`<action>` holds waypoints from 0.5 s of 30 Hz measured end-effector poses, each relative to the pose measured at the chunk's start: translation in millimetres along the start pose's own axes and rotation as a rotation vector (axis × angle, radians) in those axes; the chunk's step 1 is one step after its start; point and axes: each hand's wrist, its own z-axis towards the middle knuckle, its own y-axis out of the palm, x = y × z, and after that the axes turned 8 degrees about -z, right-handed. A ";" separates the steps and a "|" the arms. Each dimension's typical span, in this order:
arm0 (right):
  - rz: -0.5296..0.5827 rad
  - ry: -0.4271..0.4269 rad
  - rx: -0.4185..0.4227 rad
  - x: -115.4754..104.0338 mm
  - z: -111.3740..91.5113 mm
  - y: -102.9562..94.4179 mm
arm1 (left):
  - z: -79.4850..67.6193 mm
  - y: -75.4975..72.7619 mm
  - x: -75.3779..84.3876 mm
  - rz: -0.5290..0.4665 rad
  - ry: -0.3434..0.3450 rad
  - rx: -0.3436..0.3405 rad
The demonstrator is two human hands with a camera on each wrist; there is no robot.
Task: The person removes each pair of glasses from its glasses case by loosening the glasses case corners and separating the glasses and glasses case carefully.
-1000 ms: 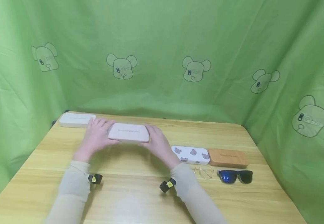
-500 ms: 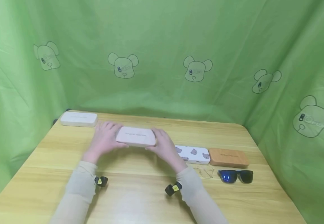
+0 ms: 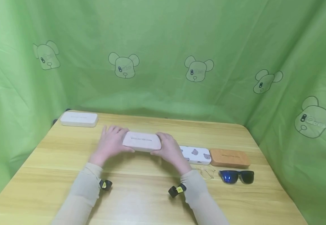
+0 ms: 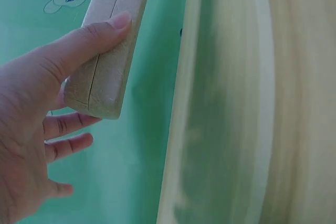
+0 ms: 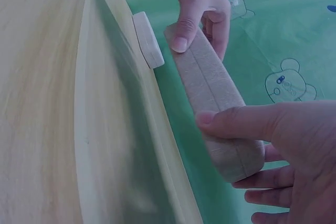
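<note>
Both hands hold a pale pinkish-beige glasses case (image 3: 141, 141) by its two ends, raised off the table. The left hand (image 3: 111, 144) grips its left end; in the left wrist view the thumb lies along the front side, near the seam of the case (image 4: 107, 72). At the other end the right hand (image 3: 170, 152) pinches it, thumb in front and fingers behind, as the right wrist view shows. The case looks closed, with small lettering on its top. Behind the right hand, partly hidden by it, lies a white glasses case with bear prints (image 3: 195, 155).
A white glasses case (image 3: 79, 119) lies at the table's back left corner. To the right are an orange-brown case (image 3: 230, 158), dark blue-lensed sunglasses (image 3: 237, 177) and thin gold-framed glasses (image 3: 206, 172), partly behind the right arm. Green curtain surrounds the wooden table (image 3: 134, 200).
Both hands have carried the held case to the right and a little nearer the person. The white case at the back left is now fully uncovered. Both hands keep their hold.
</note>
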 end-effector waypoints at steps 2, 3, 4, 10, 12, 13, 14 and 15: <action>-0.002 0.004 -0.015 3.0 -0.5 0.3 | 0.1 3.9 1.1 0.002 -0.004 -0.005; -0.012 0.004 -0.023 4.9 -0.4 0.6 | 0.1 5.7 2.0 0.005 -0.008 -0.005; -0.021 0.003 -0.031 6.6 -0.5 0.5 | 0.0 7.3 3.2 0.005 -0.013 -0.006; -0.083 0.000 -0.071 17.2 -0.3 -3.6 | 0.0 13.8 17.0 -0.002 -0.058 -0.021; -0.094 0.003 -0.085 19.9 -0.7 -5.9 | 0.2 15.9 21.9 -0.004 -0.077 -0.026; -0.097 0.004 -0.092 21.1 -0.9 -7.2 | 0.2 17.1 23.9 -0.002 -0.085 -0.026; -0.103 0.003 -0.096 22.5 -1.2 -8.2 | 0.3 18.6 25.7 -0.003 -0.092 -0.026; -0.107 0.003 -0.100 23.8 -1.6 -9.5 | 0.2 20.0 27.5 -0.004 -0.102 -0.028</action>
